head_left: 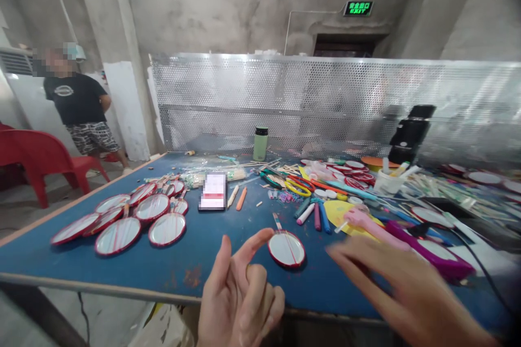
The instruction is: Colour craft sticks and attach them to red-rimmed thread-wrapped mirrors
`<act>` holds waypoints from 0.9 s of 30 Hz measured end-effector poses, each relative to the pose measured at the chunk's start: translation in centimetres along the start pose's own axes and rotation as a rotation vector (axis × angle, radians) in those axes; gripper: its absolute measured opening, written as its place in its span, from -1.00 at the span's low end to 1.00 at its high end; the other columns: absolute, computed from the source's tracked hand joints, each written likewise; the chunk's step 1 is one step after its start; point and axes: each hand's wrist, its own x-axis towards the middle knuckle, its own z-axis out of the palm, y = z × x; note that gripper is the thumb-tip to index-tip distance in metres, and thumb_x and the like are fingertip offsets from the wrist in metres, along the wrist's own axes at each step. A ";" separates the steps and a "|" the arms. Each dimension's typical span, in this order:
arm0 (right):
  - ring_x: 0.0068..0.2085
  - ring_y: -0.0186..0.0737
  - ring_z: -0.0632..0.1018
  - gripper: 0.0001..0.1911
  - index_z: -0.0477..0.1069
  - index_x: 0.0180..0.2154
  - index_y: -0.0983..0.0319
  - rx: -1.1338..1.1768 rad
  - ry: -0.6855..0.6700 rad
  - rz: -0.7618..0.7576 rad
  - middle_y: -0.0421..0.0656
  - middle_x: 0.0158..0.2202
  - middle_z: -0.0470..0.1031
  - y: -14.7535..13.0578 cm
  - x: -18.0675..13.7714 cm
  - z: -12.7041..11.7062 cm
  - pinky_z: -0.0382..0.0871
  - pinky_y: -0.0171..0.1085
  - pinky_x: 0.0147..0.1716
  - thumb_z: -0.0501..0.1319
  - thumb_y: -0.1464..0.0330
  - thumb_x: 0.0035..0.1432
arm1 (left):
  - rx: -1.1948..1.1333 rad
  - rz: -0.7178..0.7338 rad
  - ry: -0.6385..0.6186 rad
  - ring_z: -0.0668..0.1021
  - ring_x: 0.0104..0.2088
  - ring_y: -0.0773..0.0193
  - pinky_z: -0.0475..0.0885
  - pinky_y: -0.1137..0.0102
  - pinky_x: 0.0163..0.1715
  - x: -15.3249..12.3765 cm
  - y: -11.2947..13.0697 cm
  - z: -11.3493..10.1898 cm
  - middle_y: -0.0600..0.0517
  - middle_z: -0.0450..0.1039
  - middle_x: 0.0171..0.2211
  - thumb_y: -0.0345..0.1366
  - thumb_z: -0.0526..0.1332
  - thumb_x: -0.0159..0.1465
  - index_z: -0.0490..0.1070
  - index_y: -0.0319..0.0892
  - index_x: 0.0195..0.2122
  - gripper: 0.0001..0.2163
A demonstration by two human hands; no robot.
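On the blue table (228, 252) in front of me lies a round white disc (286, 249) with a red rim, lines across its face and a short stick at its top. Beside its left edge is my left hand (244, 293), palm up, thumb and index finger apart and the other fingers half curled, with nothing in it. The index fingertip appears close to the disc's rim; I cannot tell whether they touch. My right hand (399, 282), smeared by motion, hovers right of the disc with fingers stretched out and nothing visible in it.
Similar red-rimmed discs (118, 236) are piled at left. A phone (212, 191), markers (317, 217), a pink glue gun (376, 227), a white cup of pens (387, 183) and a green bottle (260, 144) are on the table. A perforated metal screen (244, 87) stands behind; a person (77, 97) stands left.
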 end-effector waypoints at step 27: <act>-0.64 -0.41 0.39 -0.71 0.34 -0.33 0.24 0.678 -0.420 0.277 -0.17 -0.57 0.53 -2.4 11.7 1.0 0.28 -0.43 -0.67 0.17 0.15 0.31 | -0.031 0.036 0.085 -0.10 -0.79 0.41 0.06 0.47 -0.66 -0.1 1.9 0.4 0.26 -0.12 -0.83 -0.11 -0.45 0.48 0.51 -0.43 0.06 -0.24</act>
